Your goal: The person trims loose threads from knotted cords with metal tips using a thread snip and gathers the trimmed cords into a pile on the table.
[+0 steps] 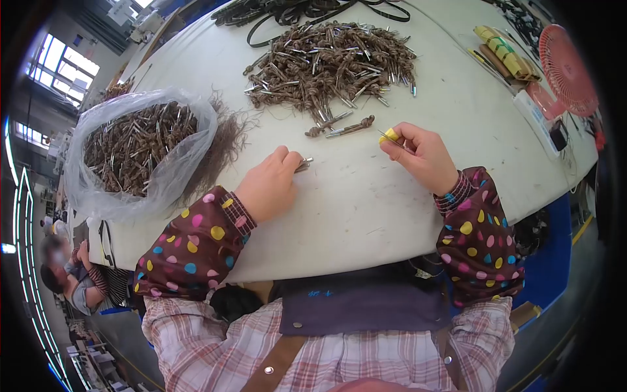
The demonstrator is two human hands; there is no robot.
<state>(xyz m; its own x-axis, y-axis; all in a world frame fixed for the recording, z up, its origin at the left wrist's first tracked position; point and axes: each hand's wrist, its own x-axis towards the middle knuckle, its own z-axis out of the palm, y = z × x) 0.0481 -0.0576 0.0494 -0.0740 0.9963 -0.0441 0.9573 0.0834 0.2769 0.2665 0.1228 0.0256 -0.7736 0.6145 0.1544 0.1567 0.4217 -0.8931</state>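
My left hand (270,185) is closed, pinching a brown cord piece with silver metal tips (305,163); most of it is hidden by the fingers. My right hand (421,157) is also closed, on a thin pointed metal tool (384,134) with yellow at the fingertips. Which kind of tool it is I cannot tell. Between and beyond the hands, two knotted cords with metal tips (351,128) lie apart from the rest. Behind them is a large heap of the same brown knotted cords (326,65).
At left, a clear plastic bag (75,176) holds many more cords, with loose brown threads (219,140) beside it. Black straps (261,32) lie at the back. On the right are a pink fan (567,68), a yellow-wrapped bundle (506,52) and a white power strip (539,124). A person (78,281) sits far left.
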